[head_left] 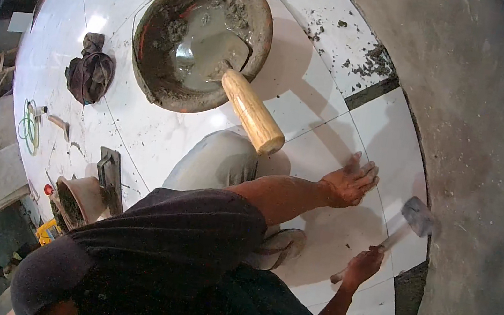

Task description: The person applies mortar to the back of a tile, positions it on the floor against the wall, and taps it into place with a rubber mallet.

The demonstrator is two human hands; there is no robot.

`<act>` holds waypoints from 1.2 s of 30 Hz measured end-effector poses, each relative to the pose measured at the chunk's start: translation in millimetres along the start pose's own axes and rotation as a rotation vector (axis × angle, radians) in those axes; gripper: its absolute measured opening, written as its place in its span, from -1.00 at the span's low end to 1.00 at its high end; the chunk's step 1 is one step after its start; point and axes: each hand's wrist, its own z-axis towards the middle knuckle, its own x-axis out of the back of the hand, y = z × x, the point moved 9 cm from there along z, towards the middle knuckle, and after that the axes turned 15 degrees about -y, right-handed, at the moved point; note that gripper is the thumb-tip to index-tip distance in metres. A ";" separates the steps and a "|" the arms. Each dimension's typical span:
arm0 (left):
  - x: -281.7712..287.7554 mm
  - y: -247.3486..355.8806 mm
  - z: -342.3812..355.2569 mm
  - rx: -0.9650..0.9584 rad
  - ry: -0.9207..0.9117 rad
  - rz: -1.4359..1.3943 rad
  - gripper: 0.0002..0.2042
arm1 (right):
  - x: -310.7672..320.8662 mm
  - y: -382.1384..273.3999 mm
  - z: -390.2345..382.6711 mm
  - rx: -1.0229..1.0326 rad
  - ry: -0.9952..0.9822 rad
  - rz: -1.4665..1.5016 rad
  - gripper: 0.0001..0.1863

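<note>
My left hand [351, 183] lies on a white floor tile [391, 132] with its fingers spread, holding nothing. My right hand [364, 265] is closed round the handle of a mallet [417, 217]. The mallet's greyish head is slightly blurred and sits over the tile edge by the wall; whether it touches the tile I cannot tell. Beyond my left forearm stands a round mortar-crusted tub [142, 71] of wet grey cement. A tool with a thick wooden handle [253, 114] rests in it, its blade partly sunk in the mix.
Along the right runs a bare cement wall [494, 127], with mortar-filled gaps [408, 292] beside the tiles. Mortar crumbs [368, 64] litter the far tiles. To the left lie a dark crumpled cloth [90, 73], a flat trowel [110, 179], a small bucket [87, 195] and a green hose coil [29, 126].
</note>
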 end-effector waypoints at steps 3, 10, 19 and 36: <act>1.8 -0.7 -2.1 0.032 0.075 0.173 -0.48 | 1.0 -25.7 -4.1 0.063 0.069 -0.182 -0.82; 9.5 11.3 -2.3 -0.041 0.092 0.065 -0.47 | -8.6 -22.1 -17.5 0.077 0.194 -0.203 -0.70; 15.4 -3.3 -3.8 -0.021 0.072 0.164 -0.45 | -15.6 -49.2 1.9 -0.138 -0.043 -0.012 -0.66; 45.3 -24.3 -23.3 0.024 0.300 0.226 -0.52 | -24.4 -46.5 1.3 -0.258 0.069 0.074 -0.69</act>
